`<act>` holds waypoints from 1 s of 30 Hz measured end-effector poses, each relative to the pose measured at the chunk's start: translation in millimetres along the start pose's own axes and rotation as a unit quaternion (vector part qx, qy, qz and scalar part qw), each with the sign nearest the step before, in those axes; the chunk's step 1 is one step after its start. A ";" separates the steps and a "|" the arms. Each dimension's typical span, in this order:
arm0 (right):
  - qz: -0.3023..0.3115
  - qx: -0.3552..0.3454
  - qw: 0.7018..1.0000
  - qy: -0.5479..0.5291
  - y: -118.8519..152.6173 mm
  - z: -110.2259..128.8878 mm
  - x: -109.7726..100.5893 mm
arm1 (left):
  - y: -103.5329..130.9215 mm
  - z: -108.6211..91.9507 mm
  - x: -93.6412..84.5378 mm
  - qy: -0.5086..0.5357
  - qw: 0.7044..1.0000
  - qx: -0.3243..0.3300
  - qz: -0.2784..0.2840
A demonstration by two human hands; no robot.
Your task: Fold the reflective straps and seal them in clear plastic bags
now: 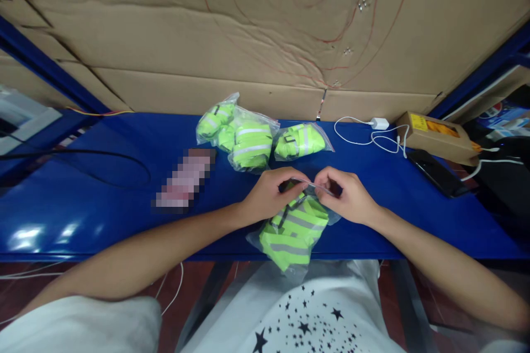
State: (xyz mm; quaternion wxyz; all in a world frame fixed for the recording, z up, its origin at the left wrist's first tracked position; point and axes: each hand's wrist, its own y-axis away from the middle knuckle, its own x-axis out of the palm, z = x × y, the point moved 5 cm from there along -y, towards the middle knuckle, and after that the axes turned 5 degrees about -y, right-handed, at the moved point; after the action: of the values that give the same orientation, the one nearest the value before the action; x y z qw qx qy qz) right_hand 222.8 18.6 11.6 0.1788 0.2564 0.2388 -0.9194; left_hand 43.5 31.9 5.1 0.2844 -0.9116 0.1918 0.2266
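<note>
A clear zip bag [296, 271] with a folded neon-yellow reflective vest [292, 237] inside lies at the table's front edge, hanging slightly over it. My left hand [275, 194] pinches the bag's top edge between thumb and fingers. Close beside it, my right hand [348, 196] grips the same edge further right. The vest shows grey reflective stripes and a dark strap. Behind my hands sit more bagged vests: a group of bags [252, 143] on the left and a single bag [301, 142] to its right.
On the blue table [111, 176], a phone-shaped blurred object [185, 179] lies left. To the right are a white charger [380, 123] with cable, a cardboard box [439, 135] and a black phone [441, 172]. A cardboard wall [207, 49] stands behind; a black cable [83, 151] crosses the left.
</note>
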 end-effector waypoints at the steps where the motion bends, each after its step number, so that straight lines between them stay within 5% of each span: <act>1: 0.001 0.002 1.000 -0.001 -0.2 -0.8 0.8 | 0.0 0.2 0.4 0.000 1.000 -0.001 0.003; 30: 0.025 0.037 0.999 0.001 -0.8 -2.0 -3.5 | -0.5 0.9 -0.5 0.002 1.000 -0.011 -0.010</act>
State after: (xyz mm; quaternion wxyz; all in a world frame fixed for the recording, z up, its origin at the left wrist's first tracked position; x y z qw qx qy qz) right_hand 226.0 21.0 12.4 0.1914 0.2698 0.1980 -0.9227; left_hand 43.1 32.9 4.9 0.2760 -0.9170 0.1805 0.2245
